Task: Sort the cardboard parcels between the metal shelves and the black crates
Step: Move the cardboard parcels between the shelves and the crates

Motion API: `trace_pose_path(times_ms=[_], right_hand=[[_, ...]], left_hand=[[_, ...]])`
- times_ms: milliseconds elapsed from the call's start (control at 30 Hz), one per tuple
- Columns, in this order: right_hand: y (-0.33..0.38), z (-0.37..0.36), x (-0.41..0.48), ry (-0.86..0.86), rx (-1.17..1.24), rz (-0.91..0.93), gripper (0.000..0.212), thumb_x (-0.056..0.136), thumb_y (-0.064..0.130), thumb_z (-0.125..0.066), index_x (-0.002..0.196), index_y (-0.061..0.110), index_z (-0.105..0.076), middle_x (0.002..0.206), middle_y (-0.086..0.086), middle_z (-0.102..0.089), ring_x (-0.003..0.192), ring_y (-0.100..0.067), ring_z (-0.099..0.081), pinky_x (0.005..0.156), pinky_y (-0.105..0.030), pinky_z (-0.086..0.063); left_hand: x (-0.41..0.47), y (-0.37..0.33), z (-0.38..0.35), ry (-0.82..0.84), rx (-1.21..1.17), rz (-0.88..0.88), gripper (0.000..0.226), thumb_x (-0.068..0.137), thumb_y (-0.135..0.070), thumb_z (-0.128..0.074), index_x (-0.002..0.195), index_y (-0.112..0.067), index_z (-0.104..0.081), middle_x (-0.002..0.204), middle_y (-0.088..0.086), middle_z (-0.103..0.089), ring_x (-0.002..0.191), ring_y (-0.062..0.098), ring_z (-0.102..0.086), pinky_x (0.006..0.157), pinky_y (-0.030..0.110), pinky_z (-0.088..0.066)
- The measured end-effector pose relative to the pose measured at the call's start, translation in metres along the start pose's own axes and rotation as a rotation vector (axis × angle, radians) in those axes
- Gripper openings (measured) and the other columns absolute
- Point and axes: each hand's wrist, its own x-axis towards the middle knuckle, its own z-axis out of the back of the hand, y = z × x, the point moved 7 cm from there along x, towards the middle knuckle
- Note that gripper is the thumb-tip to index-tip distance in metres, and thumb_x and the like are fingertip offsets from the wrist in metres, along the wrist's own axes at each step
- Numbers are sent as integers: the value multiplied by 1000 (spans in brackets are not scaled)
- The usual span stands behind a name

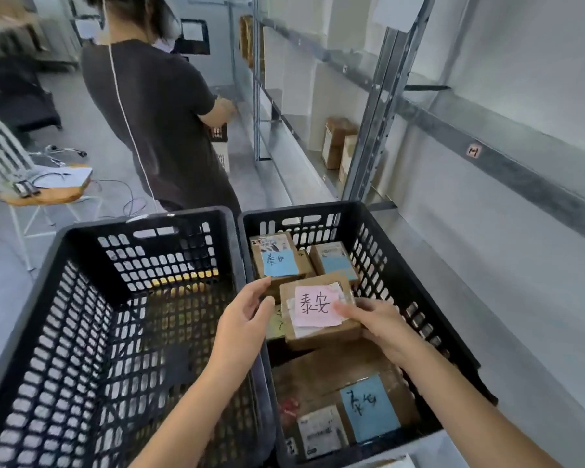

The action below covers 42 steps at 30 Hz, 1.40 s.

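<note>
Two black crates stand side by side in front of me. The left crate [81,298] has no parcels in it. The right crate [379,238] holds several cardboard parcels, some with blue notes. I hold a small cardboard parcel with a pink note [318,312] above the right crate, with my left hand [247,315] on its left side and my right hand [382,325] gripping its right side. A large parcel with a blue note [345,390] lies below, near me. The metal shelves [453,130] run along the right wall.
Another person in a dark top [156,123] stands ahead at the shelves, holding a basket. Two cardboard boxes [338,143] sit on a lower shelf further along. A white chair with a wooden seat [44,194], carrying papers and cables, stands at the left.
</note>
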Motion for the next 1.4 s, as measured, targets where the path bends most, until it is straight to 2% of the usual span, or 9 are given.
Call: trace_pose_path(times_ms=[100,267,500,667,800,967,1200,1300,1400], right_hand=[[-3,-16,38,82,-126,-45,56,77,35,-83,125,11,-65,113,-2,-73,106,-21,-68,100,-44,-51],[-24,-41,81,107,-173,-101,64,81,33,-80,134,6,-55,125,-7,-67,110,-20,-65,98,-38,-52],[-50,-53,112,34,-238,-139,35,92,21,-69,124,8,-64,115,-6,-71,106,-23,-66,100,-42,-51],[-22,-53,103,-12,-329,-19,48,96,20,-61,141,10,-50,143,-9,-54,127,-25,-53,108,-39,-42],[18,-44,68,-49,-451,175,53,100,27,-54,150,16,-40,153,-3,-44,139,-19,-41,109,-31,-35],[63,-34,0,-72,-734,421,51,102,34,-50,151,24,-38,154,5,-41,141,-14,-38,111,-30,-34],[69,-15,-97,-209,-797,539,54,102,32,-50,152,23,-33,155,5,-38,139,-10,-37,113,-31,-35],[53,3,-136,-296,-779,532,52,102,32,-50,151,23,-34,153,6,-38,128,0,-37,104,-21,-32],[29,21,-175,-391,-831,512,54,102,32,-49,152,21,-31,160,2,-29,146,-9,-25,114,-27,-23]], left_hand=[[18,4,-4,-19,13,24,37,100,-18,-53,136,-27,-56,137,-14,-57,128,-1,-50,99,7,-37],[37,13,-2,-68,34,53,38,100,-12,-52,136,-23,-57,131,-16,-60,111,-22,-51,80,-4,-39],[43,15,3,-88,65,50,37,100,-9,-52,133,-24,-58,125,-25,-59,111,-22,-51,85,-3,-38],[40,17,0,-52,150,66,40,100,-14,-52,137,-27,-54,134,-18,-57,120,-12,-52,88,-3,-38],[36,6,-4,1,242,34,42,101,-19,-51,142,-28,-49,142,-13,-52,131,5,-47,107,18,-39],[17,-16,-10,85,394,-100,40,100,-23,-54,139,-29,-49,132,-21,-49,121,-5,-42,81,-10,-30],[-23,-39,-22,195,514,-270,46,99,-26,-55,144,-23,-44,145,-7,-48,131,2,-40,109,18,-32],[-51,-45,-40,274,585,-357,50,101,-25,-52,148,-21,-39,153,-5,-41,145,13,-28,122,29,-16],[-80,-51,-61,358,655,-482,52,102,-27,-50,151,-22,-34,156,-5,-35,148,14,-21,122,27,-6]])
